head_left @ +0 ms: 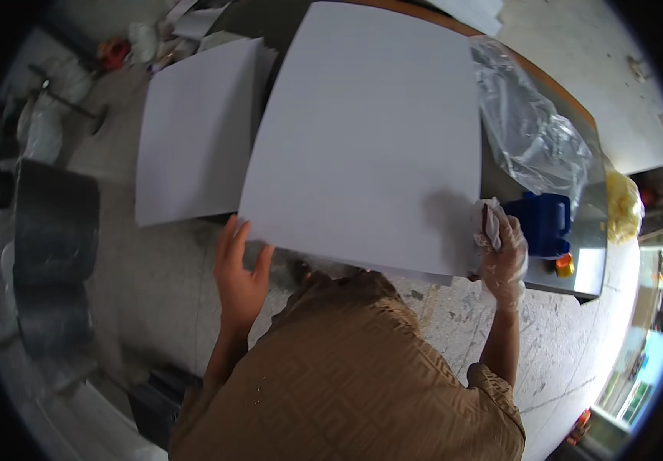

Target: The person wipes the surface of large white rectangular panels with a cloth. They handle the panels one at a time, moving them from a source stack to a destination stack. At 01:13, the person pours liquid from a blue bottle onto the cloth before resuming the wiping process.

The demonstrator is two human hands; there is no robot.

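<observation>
Large smooth white rectangular sheet lies flat across a dark grey table with an orange-brown far edge, straight in front of the person; a second pale edge shows just under its near right side. Bare left hand at the sheet's near left corner, fingers spread and grasping nothing, fingertips up against the corner, thumb near the front edge; cannot tell how firmly they press. Right hand, in a clear thin plastic glove, is at the near right corner, fingers closed around a crumpled white wad with a dark reddish patch; shadow falls on the sheet just beside it. To the left, a stack of white sheets, standing near the large one. To the right, crumpled transparent plastic film lies along the table beyond the glove; nearer, a dark blue plastic jerrycan with a moulded handle, and by its foot a small yellow-and-red container. Past the table's right side, a bunched yellow plastic bag. Brown patterned garment fills the lower middle, with pale, marked floor around it.
</observation>
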